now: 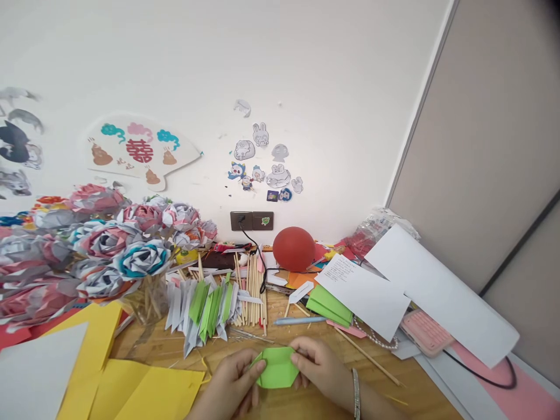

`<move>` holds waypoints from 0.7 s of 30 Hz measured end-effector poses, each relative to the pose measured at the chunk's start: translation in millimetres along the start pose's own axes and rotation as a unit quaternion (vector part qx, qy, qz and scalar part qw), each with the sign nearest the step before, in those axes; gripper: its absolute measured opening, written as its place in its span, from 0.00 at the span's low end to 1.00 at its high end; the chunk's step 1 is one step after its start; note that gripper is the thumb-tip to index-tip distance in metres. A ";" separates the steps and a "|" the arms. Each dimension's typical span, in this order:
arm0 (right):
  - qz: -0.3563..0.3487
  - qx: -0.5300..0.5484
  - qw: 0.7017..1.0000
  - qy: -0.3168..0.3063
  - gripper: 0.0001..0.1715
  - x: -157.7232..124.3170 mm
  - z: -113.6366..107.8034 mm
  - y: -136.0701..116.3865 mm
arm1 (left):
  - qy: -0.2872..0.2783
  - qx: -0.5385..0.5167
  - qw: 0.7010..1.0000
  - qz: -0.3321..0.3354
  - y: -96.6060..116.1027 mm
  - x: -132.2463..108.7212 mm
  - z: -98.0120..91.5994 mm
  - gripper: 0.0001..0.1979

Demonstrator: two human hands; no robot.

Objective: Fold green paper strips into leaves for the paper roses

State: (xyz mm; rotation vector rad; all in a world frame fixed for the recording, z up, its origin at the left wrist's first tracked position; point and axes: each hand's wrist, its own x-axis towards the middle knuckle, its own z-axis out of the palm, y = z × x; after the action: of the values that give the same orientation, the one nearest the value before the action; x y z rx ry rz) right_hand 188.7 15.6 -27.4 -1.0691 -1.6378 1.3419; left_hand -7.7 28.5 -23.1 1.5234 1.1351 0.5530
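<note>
A small piece of green paper (276,368), creased and folded, is held between my two hands just above the wooden table. My left hand (238,376) pinches its left edge between thumb and fingers. At the right edge, my right hand (315,364) grips it the same way, with a bracelet on that wrist. Beyond my hands lies a heap of folded green and white paper strips (205,306). A light blue pen (300,320) rests near a stack of green paper (329,304).
Paper flowers (142,256) crowd the left side, behind yellow paper sheets (149,388). Wooden sticks (252,286) and a red balloon (293,249) lie toward the wall. White sheets (441,291) and a pink phone-like object (426,331) are at right. A black cable (258,245) hangs from the socket.
</note>
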 end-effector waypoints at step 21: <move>0.001 -0.049 0.998 0.038 0.22 -0.2 -6.7 -1.2 | -0.086 -0.098 0.991 0.014 -6.1 7.7 -10.4 0.30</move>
State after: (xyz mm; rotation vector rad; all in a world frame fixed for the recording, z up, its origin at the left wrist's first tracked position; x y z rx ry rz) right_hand 194.8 17.7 -25.1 -1.1665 -1.6605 1.2180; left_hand -15.2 39.9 -27.5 1.3894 0.9020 0.5264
